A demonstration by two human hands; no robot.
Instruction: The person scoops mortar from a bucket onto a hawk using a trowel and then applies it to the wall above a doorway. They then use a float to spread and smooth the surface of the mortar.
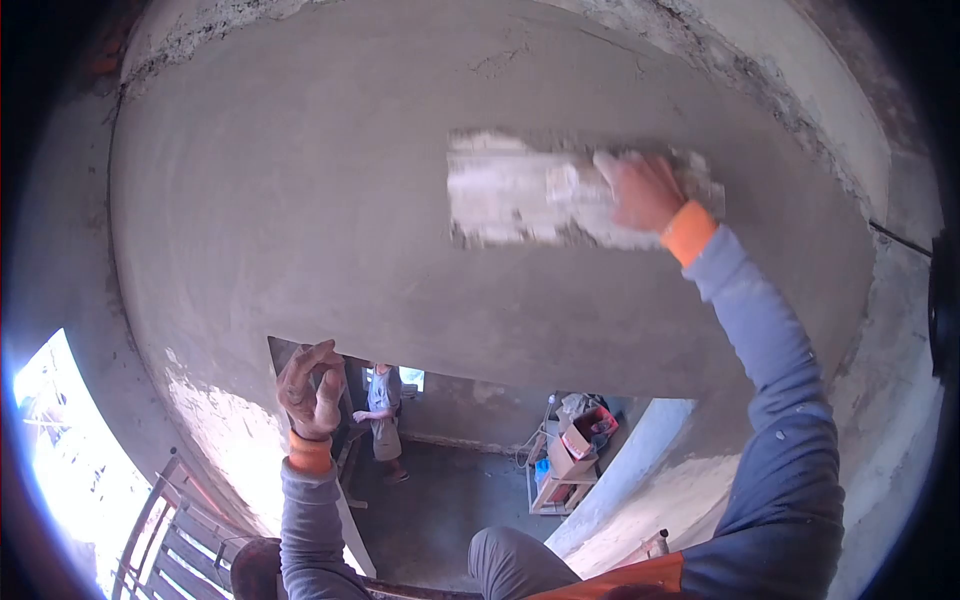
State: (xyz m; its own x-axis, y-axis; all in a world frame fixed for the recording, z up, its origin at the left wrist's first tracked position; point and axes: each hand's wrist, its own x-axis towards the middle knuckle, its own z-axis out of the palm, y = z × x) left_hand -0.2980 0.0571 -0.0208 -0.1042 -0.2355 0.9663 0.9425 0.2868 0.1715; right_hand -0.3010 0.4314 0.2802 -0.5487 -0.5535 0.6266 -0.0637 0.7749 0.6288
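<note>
My right hand (645, 192) is closed round the grip of a long, pale plastering float (505, 200), which lies against the grey plastered wall (330, 180). Grey smears of plaster edge its white back. The hand is slightly blurred. Lower left, my left hand (312, 392) is raised by the top left corner of the opening under the wall. Its fingers curve over toward the thumb with a gap between them, and nothing shows in it. Both sleeves are grey with orange cuffs.
Through the opening, another person (383, 410) stands on the floor below. A wooden stand (562, 485) holds a cardboard box (572, 452) and other items. Wooden slats (190, 550) stand at lower left beside a bright opening. Rough, unplastered masonry borders the wall above.
</note>
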